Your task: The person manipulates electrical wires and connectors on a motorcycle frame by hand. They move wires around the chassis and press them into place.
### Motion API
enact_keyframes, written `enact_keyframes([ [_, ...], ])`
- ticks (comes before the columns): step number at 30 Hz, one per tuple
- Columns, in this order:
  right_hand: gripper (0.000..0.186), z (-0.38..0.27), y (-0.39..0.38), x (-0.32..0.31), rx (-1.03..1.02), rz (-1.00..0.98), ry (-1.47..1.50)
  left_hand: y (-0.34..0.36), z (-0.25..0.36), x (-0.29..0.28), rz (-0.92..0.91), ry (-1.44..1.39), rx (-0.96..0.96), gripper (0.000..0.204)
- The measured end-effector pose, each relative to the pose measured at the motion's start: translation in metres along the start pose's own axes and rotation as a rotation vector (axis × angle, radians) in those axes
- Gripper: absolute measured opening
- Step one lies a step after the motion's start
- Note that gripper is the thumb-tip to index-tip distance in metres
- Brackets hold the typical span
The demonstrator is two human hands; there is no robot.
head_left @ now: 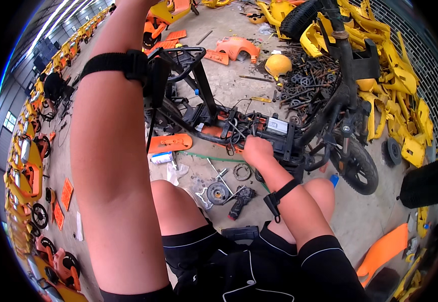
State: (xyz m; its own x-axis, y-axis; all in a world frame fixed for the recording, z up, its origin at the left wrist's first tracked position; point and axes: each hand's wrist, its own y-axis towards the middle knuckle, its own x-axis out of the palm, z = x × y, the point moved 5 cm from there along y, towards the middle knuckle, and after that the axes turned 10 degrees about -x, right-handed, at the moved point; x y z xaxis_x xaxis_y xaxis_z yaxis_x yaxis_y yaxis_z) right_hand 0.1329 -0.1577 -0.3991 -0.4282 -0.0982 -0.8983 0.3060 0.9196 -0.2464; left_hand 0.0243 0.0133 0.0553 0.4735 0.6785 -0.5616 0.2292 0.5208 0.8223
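Observation:
A stripped electric bike frame (pixel 206 93) stands across the space before me, with its front wheel (pixel 362 171) at the right. My right hand (pixel 258 150) is closed at the middle of the frame, beside black cables (pixel 236 130) and a silver box (pixel 278 125). Its fingertips are hidden, so what it grips is unclear. My left arm rises past the rear of the frame, and its hand lies beyond the upper edge. Between my knees and the frame, a cordless power tool (pixel 241 203) lies beside a round metal disc (pixel 218 193) and a ring (pixel 241 171).
Near my left knee are a spray can (pixel 162 157) and an orange panel (pixel 171 143). Dark metal parts (pixel 307 83) and a yellow helmet (pixel 278 65) lie beyond the frame. Yellow panels (pixel 402 121) pile up at the right. Another person (pixel 54 86) works far left near rows of bikes.

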Motion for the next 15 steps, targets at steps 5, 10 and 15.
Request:
enact_keyframes([
  [5, 0.033, 0.044, -0.004, 0.039, 0.106, -0.068, 0.118, -0.001, -0.001, 0.001, -0.023, -0.01, 0.006, 0.032],
  [10, 0.034, 0.048, -0.004, 0.045, 0.104, -0.05, 0.106, -0.008, 0.002, -0.005, -0.094, -0.118, -0.024, 0.032],
  [15, 0.034, 0.04, 0.006, 0.039, 0.148, -0.157, 0.088, 0.003, -0.004, 0.014, -0.032, -0.061, 0.028, 0.031],
])
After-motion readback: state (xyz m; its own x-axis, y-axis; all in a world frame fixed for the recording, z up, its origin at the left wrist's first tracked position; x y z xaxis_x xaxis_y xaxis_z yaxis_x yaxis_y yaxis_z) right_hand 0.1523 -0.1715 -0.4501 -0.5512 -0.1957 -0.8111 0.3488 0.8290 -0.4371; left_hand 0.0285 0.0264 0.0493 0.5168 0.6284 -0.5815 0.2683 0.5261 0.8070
